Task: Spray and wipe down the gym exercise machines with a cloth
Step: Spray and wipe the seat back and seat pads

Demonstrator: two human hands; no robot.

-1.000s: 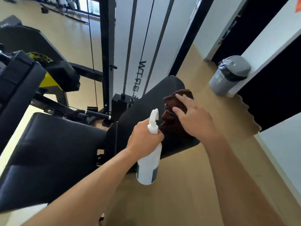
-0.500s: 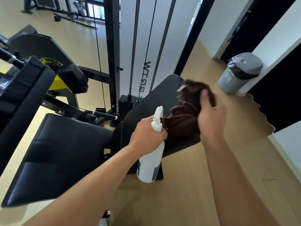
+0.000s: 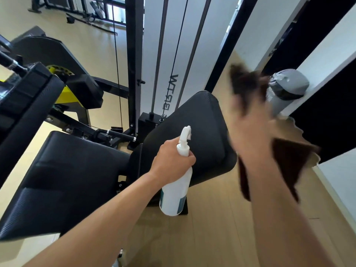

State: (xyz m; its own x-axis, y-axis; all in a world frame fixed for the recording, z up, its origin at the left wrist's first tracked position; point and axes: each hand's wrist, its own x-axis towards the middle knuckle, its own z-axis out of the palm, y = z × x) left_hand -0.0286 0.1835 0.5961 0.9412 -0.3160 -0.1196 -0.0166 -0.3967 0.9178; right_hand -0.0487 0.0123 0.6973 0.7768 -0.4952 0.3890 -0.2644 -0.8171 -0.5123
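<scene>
My left hand (image 3: pixel 173 160) grips the neck of a white spray bottle (image 3: pixel 176 189), its nozzle pointing up beside the black back pad (image 3: pixel 194 132) of the gym machine. My right hand (image 3: pixel 252 137) is blurred with motion, raised clear of the pad on its right side. It holds a dark brown cloth (image 3: pixel 287 162) that flaps above the fingers and hangs below the wrist. A black seat pad (image 3: pixel 63 180) lies lower left.
The machine's black upright frame (image 3: pixel 134 64) with cables and a white panel stands behind the pad. A black and yellow lever assembly (image 3: pixel 63 97) is at left. A grey bin (image 3: pixel 285 89) stands at the right wall. Wood floor (image 3: pixel 212 228) lies below.
My right hand has lifted the brown cloth off the back pad and swung it up and right. The left hand keeps the bottle in nearly the same place.
</scene>
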